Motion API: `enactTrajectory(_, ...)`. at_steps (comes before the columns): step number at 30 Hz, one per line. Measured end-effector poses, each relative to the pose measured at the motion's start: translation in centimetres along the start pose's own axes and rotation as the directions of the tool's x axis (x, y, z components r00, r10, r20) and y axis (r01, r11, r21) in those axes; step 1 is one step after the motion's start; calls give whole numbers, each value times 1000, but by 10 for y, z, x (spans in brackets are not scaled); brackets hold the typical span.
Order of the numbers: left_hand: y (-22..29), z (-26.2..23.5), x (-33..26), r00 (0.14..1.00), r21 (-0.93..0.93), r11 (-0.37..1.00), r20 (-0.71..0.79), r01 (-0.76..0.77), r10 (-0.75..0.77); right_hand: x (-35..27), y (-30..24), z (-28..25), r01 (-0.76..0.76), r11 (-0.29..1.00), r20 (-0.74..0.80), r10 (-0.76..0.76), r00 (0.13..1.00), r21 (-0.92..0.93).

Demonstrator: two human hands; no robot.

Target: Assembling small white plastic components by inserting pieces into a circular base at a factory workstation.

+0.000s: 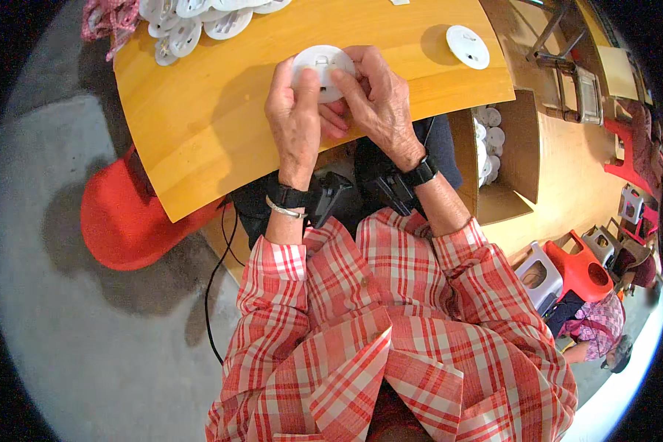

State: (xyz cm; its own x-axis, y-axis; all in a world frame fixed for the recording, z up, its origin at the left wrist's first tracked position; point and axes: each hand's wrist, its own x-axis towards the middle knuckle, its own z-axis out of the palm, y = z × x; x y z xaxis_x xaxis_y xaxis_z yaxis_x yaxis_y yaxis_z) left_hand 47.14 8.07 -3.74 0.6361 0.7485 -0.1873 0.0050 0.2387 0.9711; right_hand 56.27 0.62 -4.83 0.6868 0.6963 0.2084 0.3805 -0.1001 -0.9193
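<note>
While the wooden table (199, 118) spreads wide with a pile of white discs (199, 22) at eleven o'clock, the left hand (295, 118) and right hand (379, 99) pinch one white disc (323, 66) at twelve; steady thumb pressure seems wise.

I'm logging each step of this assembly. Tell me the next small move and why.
Probably press the thumbs down on the round white disc: both the left hand and right hand already pinch it above the wooden board, thumbs on its centre piece.
</note>
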Motion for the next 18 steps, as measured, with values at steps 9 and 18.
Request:
enactTrajectory(9, -2, -8, -2, 994, -175, 981, 85, 86, -72, -1, 7, -3, -4, 997, -2, 4, 1000, 76)
enactTrajectory(18, -2, -7, -1, 995, -53, 998, 95, 20, -15, 0, 3, -3, 22, 1000, 17, -22, 1000, 11)
